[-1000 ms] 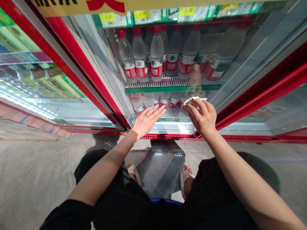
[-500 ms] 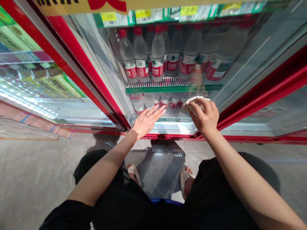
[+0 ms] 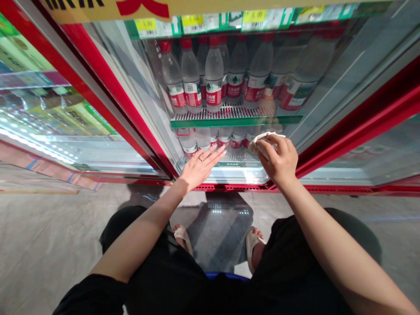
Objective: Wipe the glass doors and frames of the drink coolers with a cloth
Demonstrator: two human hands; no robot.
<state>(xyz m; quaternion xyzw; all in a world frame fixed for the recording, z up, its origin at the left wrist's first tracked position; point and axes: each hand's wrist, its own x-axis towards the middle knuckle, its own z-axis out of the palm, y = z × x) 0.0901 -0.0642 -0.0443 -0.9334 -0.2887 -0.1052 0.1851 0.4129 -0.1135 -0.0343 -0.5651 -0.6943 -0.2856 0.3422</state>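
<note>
My right hand (image 3: 279,158) pinches a crumpled white cloth (image 3: 259,141) at the lower right of a glass cooler door (image 3: 328,109). A reflection of that hand shows faintly in the pane. Lower on the left, my left hand (image 3: 201,165) lies flat with its fingers stretched out against or just before the glass, a ring on one finger. Behind the pane, several water bottles (image 3: 214,78) with red caps and red-and-white labels stand on a wire shelf (image 3: 229,113). More bottles stand on the level below, partly hidden by my hands.
A red door frame (image 3: 357,124) runs along the right. Another cooler with yellow-green drink bottles (image 3: 74,109) stands at the left. Yellow price tags (image 3: 254,17) line the upper shelf edge. Below lies the grey floor (image 3: 65,232), with my sandalled feet on it.
The view has shifted very slightly, so the cooler sits a little further left. Both hands keep nearly the same places, and the cloth stays in my right hand.
</note>
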